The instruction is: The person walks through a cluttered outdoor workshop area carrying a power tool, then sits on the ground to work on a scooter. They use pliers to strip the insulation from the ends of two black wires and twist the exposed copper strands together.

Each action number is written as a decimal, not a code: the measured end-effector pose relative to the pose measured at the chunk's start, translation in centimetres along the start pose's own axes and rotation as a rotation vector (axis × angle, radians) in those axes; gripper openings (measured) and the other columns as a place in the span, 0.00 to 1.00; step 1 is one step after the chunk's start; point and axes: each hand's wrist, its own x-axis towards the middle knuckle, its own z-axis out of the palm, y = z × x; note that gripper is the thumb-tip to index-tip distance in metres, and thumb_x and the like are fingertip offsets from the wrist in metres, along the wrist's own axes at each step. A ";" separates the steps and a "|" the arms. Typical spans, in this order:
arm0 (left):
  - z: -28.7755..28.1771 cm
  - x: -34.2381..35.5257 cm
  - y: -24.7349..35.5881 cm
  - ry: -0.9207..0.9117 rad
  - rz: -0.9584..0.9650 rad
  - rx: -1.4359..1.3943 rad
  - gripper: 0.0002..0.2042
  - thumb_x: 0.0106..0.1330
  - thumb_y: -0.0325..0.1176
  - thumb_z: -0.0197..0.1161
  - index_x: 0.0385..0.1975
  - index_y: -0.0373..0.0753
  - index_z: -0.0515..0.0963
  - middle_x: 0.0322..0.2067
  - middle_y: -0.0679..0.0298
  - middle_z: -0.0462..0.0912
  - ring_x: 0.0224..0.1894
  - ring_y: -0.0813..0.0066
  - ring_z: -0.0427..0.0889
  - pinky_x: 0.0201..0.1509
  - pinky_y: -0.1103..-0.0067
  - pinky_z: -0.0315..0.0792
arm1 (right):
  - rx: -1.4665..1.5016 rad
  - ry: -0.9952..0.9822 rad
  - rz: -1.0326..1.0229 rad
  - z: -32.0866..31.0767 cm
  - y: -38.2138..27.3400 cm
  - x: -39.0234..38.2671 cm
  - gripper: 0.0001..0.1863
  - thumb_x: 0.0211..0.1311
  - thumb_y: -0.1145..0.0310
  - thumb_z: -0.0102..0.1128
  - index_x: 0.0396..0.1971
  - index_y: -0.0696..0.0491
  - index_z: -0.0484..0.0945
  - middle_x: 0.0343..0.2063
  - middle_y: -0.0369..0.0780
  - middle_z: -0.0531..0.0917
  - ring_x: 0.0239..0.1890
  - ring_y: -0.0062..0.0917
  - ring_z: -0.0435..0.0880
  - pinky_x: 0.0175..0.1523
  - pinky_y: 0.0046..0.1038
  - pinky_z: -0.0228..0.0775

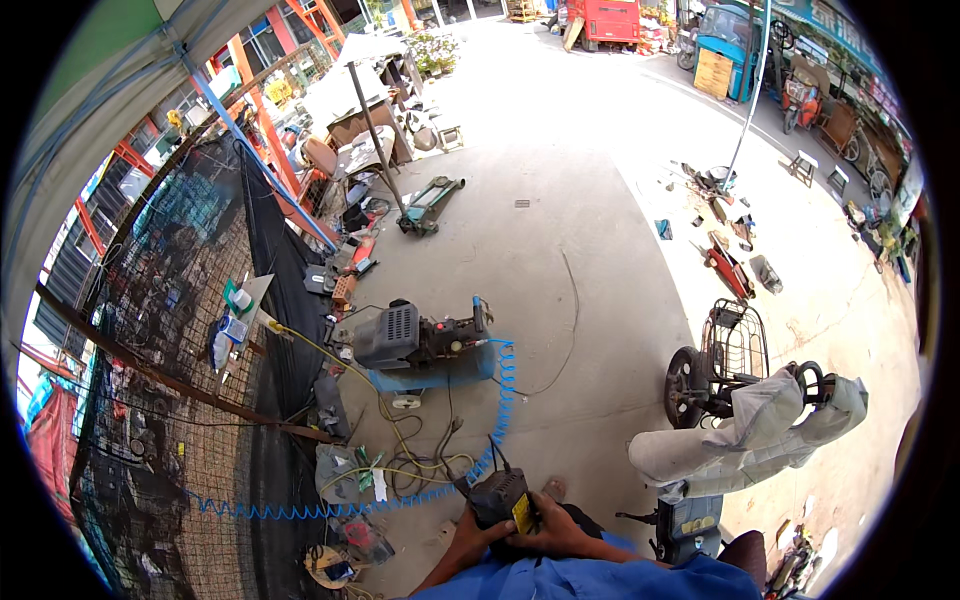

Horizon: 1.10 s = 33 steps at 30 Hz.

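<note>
Close in front of my body, a black charger-like box (498, 492) with a ribbed casing and a yellow label is held between both hands. My left hand (468, 541) wraps its left side, and my right hand (553, 524) grips the right side with the thumb over the label. A dark cord rises from the far end of the box. Just beyond it passes a blue coiled air hose (506, 385), which runs to an air compressor (430, 374) with a blue tank. Tangled yellow and black cables lie on the ground left of the box.
To the right stands an electric scooter with a wire basket (735, 340) and a grey cover (740, 425). A mesh fence (215, 330) lines the left side. Farther out are a green jack (432, 205), a red tool (728, 268) and, at the back, a red vehicle (605, 22).
</note>
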 end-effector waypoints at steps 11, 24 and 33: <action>3.5 17.4 3.6 -0.261 0.055 0.060 0.42 0.52 0.38 0.76 0.65 0.34 0.60 0.59 0.54 0.72 0.60 0.65 0.73 0.65 0.69 0.68 | 0.136 0.206 0.106 -11.6 -2.1 7.7 0.46 0.46 0.51 0.76 0.61 0.61 0.66 0.52 0.53 0.76 0.56 0.40 0.77 0.60 0.37 0.70; 6.7 37.9 19.8 -0.395 0.083 -0.031 0.40 0.53 0.31 0.72 0.67 0.34 0.59 0.59 0.55 0.72 0.62 0.64 0.71 0.68 0.65 0.65 | 0.028 0.416 0.061 -25.9 -3.8 25.5 0.47 0.43 0.45 0.74 0.58 0.63 0.68 0.49 0.57 0.77 0.54 0.47 0.78 0.58 0.42 0.70; 10.2 49.8 22.7 -0.404 -0.036 0.022 0.40 0.50 0.34 0.76 0.63 0.34 0.61 0.54 0.55 0.74 0.56 0.66 0.76 0.61 0.69 0.71 | 0.148 0.432 0.072 -36.9 -5.4 32.2 0.41 0.45 0.52 0.75 0.52 0.65 0.70 0.46 0.56 0.78 0.47 0.43 0.80 0.52 0.37 0.73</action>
